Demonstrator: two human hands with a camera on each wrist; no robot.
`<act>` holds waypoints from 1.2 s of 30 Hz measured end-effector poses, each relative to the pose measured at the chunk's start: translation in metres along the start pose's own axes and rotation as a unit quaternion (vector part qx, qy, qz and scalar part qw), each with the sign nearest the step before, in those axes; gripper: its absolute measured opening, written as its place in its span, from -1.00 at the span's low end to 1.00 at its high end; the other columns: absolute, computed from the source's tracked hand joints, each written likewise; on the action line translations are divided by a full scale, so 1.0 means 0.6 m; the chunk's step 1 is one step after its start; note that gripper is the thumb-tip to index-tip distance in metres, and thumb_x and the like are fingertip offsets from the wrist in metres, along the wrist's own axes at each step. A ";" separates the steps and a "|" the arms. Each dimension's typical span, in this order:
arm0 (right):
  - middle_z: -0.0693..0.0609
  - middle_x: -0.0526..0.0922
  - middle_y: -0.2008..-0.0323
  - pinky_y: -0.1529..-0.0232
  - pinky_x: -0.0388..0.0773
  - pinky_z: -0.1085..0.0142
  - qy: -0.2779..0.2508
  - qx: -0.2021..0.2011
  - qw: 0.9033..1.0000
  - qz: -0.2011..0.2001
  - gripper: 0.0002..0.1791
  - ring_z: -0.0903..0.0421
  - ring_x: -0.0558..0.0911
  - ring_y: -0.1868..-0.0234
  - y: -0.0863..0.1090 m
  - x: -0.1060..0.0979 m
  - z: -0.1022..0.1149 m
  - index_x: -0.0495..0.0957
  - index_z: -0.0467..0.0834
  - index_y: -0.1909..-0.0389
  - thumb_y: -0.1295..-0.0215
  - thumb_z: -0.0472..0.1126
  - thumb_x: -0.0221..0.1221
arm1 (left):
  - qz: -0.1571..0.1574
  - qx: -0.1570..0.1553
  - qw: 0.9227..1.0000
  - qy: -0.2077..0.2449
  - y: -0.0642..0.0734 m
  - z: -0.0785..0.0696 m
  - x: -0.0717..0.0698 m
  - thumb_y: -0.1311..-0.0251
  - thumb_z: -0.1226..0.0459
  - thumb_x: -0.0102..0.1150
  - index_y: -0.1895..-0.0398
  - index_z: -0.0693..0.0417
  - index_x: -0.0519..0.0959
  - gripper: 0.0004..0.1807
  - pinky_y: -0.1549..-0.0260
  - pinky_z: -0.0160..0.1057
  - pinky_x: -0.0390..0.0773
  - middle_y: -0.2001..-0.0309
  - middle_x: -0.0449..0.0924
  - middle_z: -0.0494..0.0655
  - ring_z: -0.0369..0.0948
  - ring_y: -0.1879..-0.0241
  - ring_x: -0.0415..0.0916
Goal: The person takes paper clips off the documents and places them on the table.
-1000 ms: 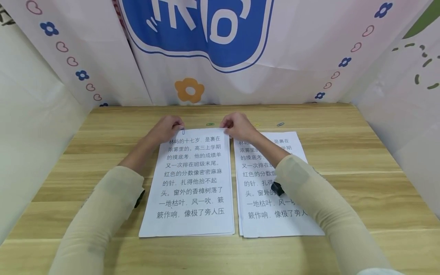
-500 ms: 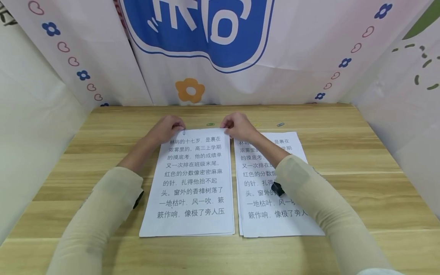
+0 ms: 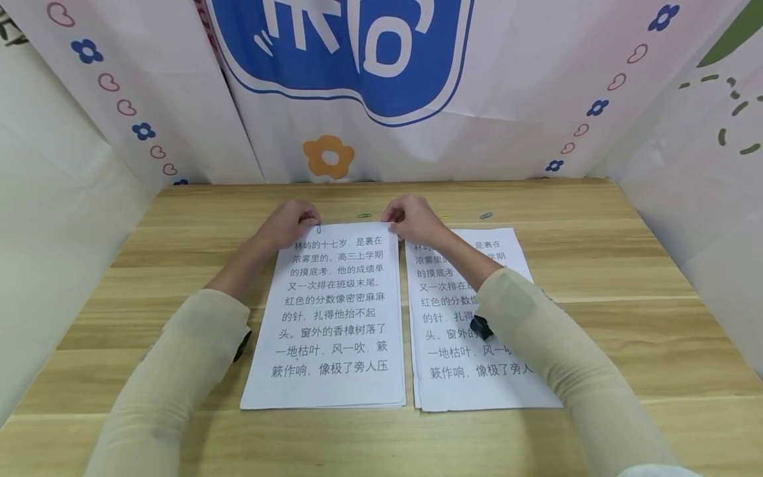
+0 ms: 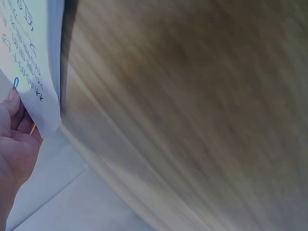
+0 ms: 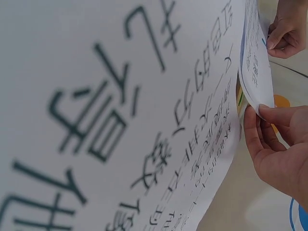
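Observation:
Two stacks of white paper with printed Chinese text lie side by side on the table. A blue paper clip sits on the top edge of the left stack. Right beside that clip, my left hand pinches the edge between thumb and fingers. At the same stack's top right corner, my right hand pinches the sheets, as the right wrist view also shows. My right forearm crosses over the right stack and hides part of its text.
Behind the stacks lie a green paper clip, a yellow paper clip and another blue paper clip. The wooden table ends at a white printed backdrop, with white panels at both sides.

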State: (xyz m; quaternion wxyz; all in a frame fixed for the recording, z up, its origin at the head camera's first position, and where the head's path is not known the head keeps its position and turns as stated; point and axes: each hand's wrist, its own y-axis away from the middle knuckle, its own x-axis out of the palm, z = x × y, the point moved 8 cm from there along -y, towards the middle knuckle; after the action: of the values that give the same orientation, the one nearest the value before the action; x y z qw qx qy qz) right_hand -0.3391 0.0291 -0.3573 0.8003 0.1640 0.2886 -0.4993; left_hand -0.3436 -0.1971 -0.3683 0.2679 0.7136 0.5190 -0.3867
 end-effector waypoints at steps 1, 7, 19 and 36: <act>-0.16 0.66 0.25 0.37 0.62 0.39 0.000 0.001 1.000 0.000 -0.82 0.05 0.59 0.30 0.000 0.000 0.000 0.67 -0.37 0.11 -0.33 -0.53 0.19 | 0.000 -0.002 1.000 0.001 0.000 0.000 0.000 -0.48 0.50 0.03 0.05 0.40 0.64 -0.82 -0.12 0.08 0.59 0.05 0.66 0.32 0.14 0.02 0.58; -0.16 0.67 0.26 0.36 0.62 0.40 0.002 0.004 1.000 0.000 -0.82 0.05 0.59 0.29 0.000 0.000 -0.002 0.67 -0.36 0.12 -0.32 -0.54 0.19 | -0.008 -0.014 1.000 0.013 0.000 0.004 0.001 -0.50 0.48 0.02 0.06 0.40 0.64 -0.81 -0.07 0.04 0.59 0.06 0.65 0.31 0.12 0.05 0.57; -0.16 0.68 0.24 0.32 0.62 0.39 0.009 0.000 1.000 -0.002 -0.82 0.03 0.61 0.26 -0.003 0.000 -0.002 0.68 -0.37 0.10 -0.33 -0.52 0.20 | -0.019 -0.041 0.998 0.041 0.003 0.011 0.000 -0.52 0.45 0.02 0.04 0.40 0.62 -0.80 -0.05 0.01 0.60 0.04 0.63 0.32 0.11 0.05 0.57; -0.16 0.67 0.25 0.34 0.63 0.39 0.002 -0.004 1.000 -0.002 -0.83 0.04 0.60 0.28 -0.002 -0.001 -0.002 0.68 -0.36 0.13 -0.32 -0.53 0.19 | -0.013 -0.017 0.999 0.027 0.002 0.008 -0.002 -0.47 0.49 0.05 0.03 0.36 0.63 -0.82 -0.07 0.06 0.61 0.03 0.65 0.31 0.13 0.03 0.60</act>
State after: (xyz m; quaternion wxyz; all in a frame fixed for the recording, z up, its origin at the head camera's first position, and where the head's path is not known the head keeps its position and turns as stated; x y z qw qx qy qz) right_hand -0.3408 0.0296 -0.3581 0.7994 0.1609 0.2928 -0.4993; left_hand -0.3438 -0.2019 -0.3701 0.2607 0.7121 0.5420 -0.3620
